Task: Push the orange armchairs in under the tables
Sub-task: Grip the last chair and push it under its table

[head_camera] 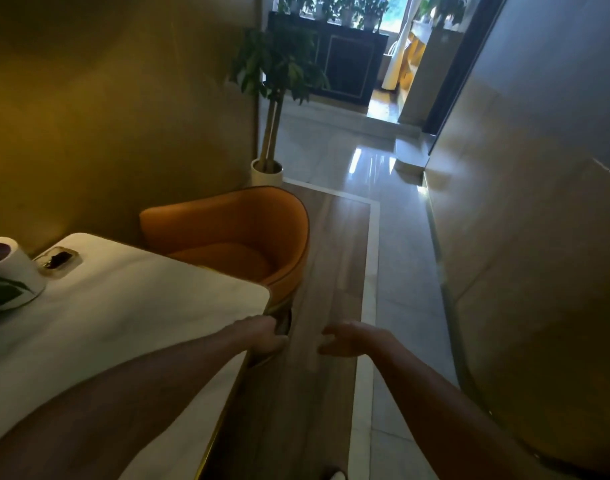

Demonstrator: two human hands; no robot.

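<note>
An orange armchair point(234, 233) stands at the far side of a white table point(130, 313), its seat front hidden under the tabletop and its curved back towards a yellow wall. My left hand point(263, 336) lies at the table's near right corner, just below the chair's right side. Its fingers curl down past the edge, and what they touch is hidden. My right hand point(346, 341) hovers over the wooden floor strip to the right of the table. Its fingers are apart and it holds nothing.
On the table's left end are a white plant pot point(14, 268) and a small gold-rimmed tray point(57, 259). A potted tree point(268, 168) stands behind the chair. A tiled corridor runs ahead, with a step point(376, 124), a dark cabinet beyond it and a wall on the right.
</note>
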